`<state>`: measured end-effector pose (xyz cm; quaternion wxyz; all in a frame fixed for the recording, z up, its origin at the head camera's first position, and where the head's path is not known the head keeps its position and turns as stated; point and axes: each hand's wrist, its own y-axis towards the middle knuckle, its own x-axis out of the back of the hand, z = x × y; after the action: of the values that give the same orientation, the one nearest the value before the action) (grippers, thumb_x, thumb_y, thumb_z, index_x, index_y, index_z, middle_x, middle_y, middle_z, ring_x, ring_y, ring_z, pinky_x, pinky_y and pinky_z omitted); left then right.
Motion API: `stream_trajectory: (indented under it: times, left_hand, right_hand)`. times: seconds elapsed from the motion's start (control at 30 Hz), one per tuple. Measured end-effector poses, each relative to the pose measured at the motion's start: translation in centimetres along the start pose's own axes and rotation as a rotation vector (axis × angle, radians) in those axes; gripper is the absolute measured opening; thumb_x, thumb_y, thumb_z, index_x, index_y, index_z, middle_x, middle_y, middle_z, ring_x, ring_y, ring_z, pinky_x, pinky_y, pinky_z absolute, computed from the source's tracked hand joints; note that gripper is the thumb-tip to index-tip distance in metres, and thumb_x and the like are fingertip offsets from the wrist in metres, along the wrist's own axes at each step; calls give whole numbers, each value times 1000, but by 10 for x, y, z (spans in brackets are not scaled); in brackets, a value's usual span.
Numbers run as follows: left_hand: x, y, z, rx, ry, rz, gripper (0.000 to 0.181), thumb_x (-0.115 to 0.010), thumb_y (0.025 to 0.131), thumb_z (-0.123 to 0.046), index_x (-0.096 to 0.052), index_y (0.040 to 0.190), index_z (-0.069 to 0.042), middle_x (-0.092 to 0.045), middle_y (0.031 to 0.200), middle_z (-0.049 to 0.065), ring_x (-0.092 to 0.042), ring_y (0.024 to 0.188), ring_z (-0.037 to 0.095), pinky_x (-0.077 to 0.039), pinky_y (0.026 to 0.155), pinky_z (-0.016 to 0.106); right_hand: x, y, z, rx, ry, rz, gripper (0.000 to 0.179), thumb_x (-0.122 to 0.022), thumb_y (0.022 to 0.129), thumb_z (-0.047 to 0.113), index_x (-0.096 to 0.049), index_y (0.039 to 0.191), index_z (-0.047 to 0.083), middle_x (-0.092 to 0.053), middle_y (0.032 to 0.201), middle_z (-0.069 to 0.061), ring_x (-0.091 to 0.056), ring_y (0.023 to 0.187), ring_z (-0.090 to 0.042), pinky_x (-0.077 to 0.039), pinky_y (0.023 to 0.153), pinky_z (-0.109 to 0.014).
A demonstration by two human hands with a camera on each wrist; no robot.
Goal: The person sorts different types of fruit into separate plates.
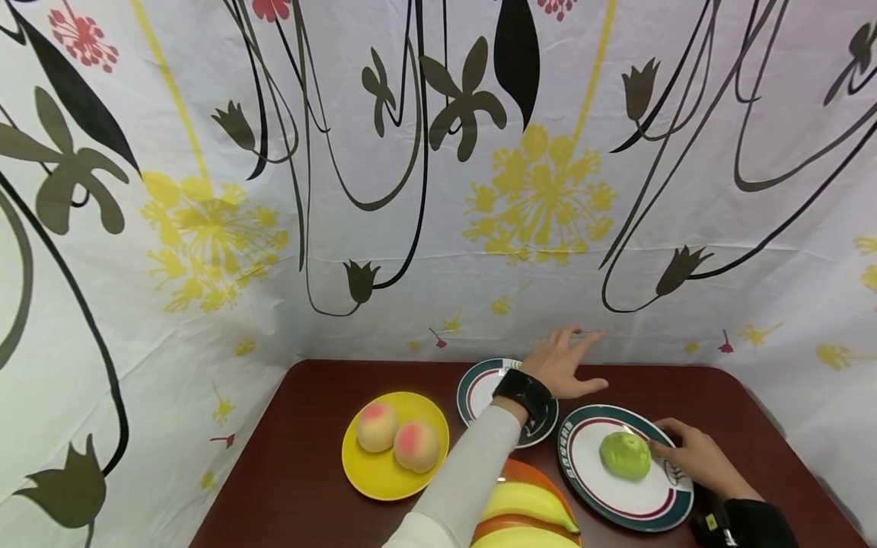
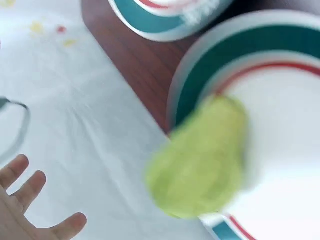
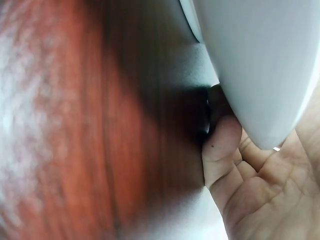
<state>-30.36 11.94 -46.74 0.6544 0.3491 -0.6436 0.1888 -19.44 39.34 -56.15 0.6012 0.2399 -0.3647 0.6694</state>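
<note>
My right hand (image 1: 702, 460) grips the right rim of a white plate (image 1: 589, 457) with a teal border. In the right wrist view, fingers (image 3: 223, 145) of that hand curl under the plate's pale edge (image 3: 265, 65). A green pear (image 1: 626, 455) lies on this plate, and it shows blurred in the left wrist view. Spread wide, my left hand (image 1: 562, 361) holds nothing and hovers over the back of the table. Its forearm overlaps a second teal-rimmed plate (image 1: 473, 392), hiding part of it.
A yellow plate (image 1: 363, 476) on the left bears two peaches (image 1: 375, 426). Bananas (image 1: 527, 504) lie on an orange plate (image 1: 534, 473) at the front, partly behind my left sleeve. The dark red table (image 1: 308, 426) meets a patterned cloth (image 1: 411, 228) at its back.
</note>
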Motion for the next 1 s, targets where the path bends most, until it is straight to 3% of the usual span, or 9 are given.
stream_trajectory:
  times: [0.1,0.27,0.43,0.53,0.73,1.0]
  left_hand:
    - [-15,-7,15,44,47,26,89,-52,89,-76,-12,162,-44,-34,158,0,-39,141,19,-46,103,46]
    - [-34,-23,26,124,70,90,90,-61,88,-72,-16,161,-47,-38,153,-1,-41,139,21,-47,101,50]
    - [-40,-37,30,229,45,176,72,-70,86,-65,-43,151,-47,-46,145,-3,-48,127,20,-53,91,42]
    - [-45,-42,32,269,3,193,60,-75,85,-60,-58,140,-45,-48,141,-3,-49,123,20,-54,86,36]
    - [-57,-40,37,291,-59,176,58,-84,80,-51,-62,132,-37,-47,137,0,-48,120,24,-55,79,34]
    - [-61,-40,37,296,-29,178,57,-88,73,-53,-65,122,-35,-48,133,0,-49,117,24,-55,77,34]
  right_hand:
    - [0,0,0,9,-1,6,61,-68,95,48,-59,131,-1,-66,112,-17,-60,88,-21,-47,71,-38]
    - [1,-1,1,3,-1,-2,61,-68,95,47,-59,132,-1,-67,113,-18,-60,89,-21,-48,71,-38]
    - [1,0,0,-1,7,1,68,-68,93,55,-59,132,-1,-67,113,-17,-60,90,-22,-48,72,-39]
    - [0,0,-1,-7,11,1,68,-68,93,55,-59,132,-1,-67,110,-14,-59,87,-21,-47,71,-38]
    - [-1,0,0,8,-7,-12,65,-68,94,51,-59,131,-2,-67,108,-14,-59,85,-21,-46,70,-38]
    - [-2,0,0,0,-8,-18,62,-69,94,48,-60,131,-1,-67,108,-14,-59,86,-20,-46,70,-37]
